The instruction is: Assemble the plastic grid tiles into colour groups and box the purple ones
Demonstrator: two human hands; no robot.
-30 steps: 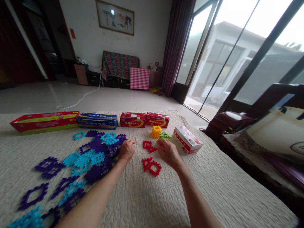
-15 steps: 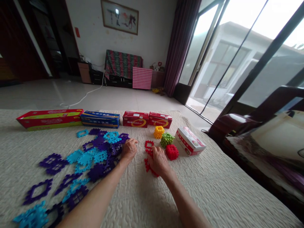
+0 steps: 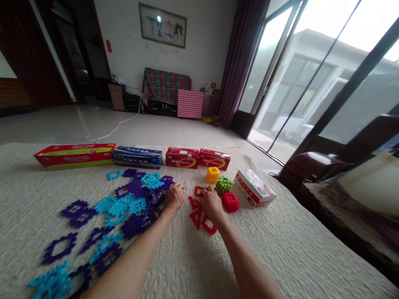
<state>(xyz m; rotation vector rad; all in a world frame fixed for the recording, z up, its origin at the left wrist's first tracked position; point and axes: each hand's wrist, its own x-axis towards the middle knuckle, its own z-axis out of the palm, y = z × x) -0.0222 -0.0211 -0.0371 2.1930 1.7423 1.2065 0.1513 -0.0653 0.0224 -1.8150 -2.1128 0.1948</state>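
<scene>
Quilt (image 3: 280,245) under red pieces (image 3: 195,203); tiled floor (image 3: 162,128) beyond, curtain (image 3: 241,58) beside door (image 3: 262,74).

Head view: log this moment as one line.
left hand: beside purple pieces, grip unclear | right hand: at flat red pieces, grip unclear | red block: near green block | yellow block: beyond green block
</scene>
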